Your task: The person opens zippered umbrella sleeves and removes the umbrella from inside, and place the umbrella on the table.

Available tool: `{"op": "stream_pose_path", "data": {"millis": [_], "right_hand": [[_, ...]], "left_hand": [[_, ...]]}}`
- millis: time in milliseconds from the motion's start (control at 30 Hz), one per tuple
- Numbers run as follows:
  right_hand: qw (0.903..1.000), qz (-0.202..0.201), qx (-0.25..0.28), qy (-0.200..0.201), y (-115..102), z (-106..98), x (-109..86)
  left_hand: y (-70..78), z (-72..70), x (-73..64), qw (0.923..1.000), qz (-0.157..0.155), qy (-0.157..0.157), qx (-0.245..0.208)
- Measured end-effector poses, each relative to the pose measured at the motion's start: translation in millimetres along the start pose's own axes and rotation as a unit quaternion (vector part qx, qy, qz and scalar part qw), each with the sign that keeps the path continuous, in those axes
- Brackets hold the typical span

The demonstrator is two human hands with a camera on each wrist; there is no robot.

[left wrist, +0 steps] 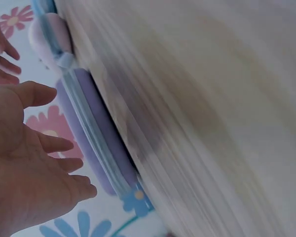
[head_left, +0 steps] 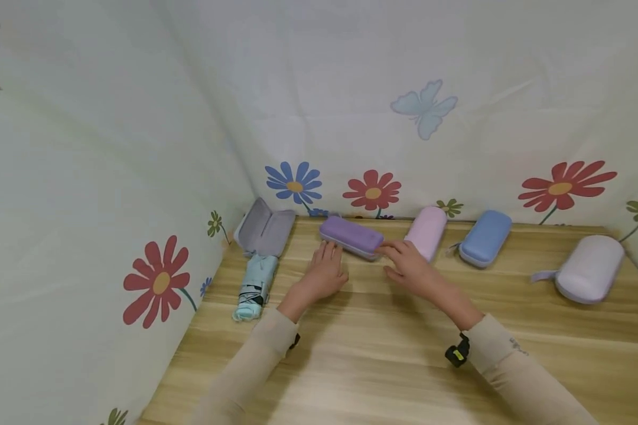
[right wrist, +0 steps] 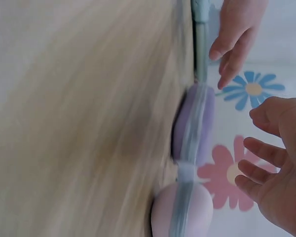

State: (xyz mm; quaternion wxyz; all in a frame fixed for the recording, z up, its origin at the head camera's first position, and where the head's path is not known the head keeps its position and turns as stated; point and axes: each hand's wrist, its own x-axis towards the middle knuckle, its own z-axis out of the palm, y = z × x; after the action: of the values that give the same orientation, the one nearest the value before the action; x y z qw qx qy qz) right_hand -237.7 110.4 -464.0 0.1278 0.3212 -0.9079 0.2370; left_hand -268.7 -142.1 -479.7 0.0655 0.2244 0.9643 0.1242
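A closed purple zip case (head_left: pixel 351 235) lies lengthwise near the back of the wooden table. Its pale zip band runs along the side in both wrist views. My left hand (head_left: pixel 325 273) reaches to its front left, fingertips right at the near edge. My right hand (head_left: pixel 412 270) is by the case's right end, with its fingertips overlapping that corner in the head view. In the left wrist view, the left fingers (left wrist: pixel 64 163) are loosely spread beside the case. The right fingers (right wrist: pixel 259 165) are likewise relaxed in the right wrist view, gripping nothing.
An opened grey case (head_left: pixel 276 233) stands at the back left, with a folded light teal umbrella (head_left: pixel 257 277) in front of it. To the right lie a pink case (head_left: pixel 426 230), a blue case (head_left: pixel 485 236) and a whitish case (head_left: pixel 590 268). Flower-printed cloth (head_left: pixel 319 118) borders the table.
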Motion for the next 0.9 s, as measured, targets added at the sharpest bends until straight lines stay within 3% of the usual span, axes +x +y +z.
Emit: {"op": "stream_pose_path", "data": {"millis": [200, 400, 667, 900], "right_hand": [[0.9996, 0.021, -0.002, 0.02, 17, -18, -5.1], [0.999, 0.035, -0.017, 0.023, 30, -31, -13.3], [0.9993, 0.024, -0.015, 0.023, 37, -26, -18.2], [0.9992, 0.028, -0.011, 0.025, 46, -25, -24.1]], "left_hand": [[25.6, 7.7, 27.9, 0.9998, -0.004, 0.005, -0.021], [47.0, 7.5, 54.2, 0.9993, -0.008, 0.031, -0.017], [56.8, 10.9, 85.1, 0.9936, -0.104, 0.044, -0.004], [64.8, 18.0, 108.7, 0.9799, -0.194, 0.037, 0.026]]}}
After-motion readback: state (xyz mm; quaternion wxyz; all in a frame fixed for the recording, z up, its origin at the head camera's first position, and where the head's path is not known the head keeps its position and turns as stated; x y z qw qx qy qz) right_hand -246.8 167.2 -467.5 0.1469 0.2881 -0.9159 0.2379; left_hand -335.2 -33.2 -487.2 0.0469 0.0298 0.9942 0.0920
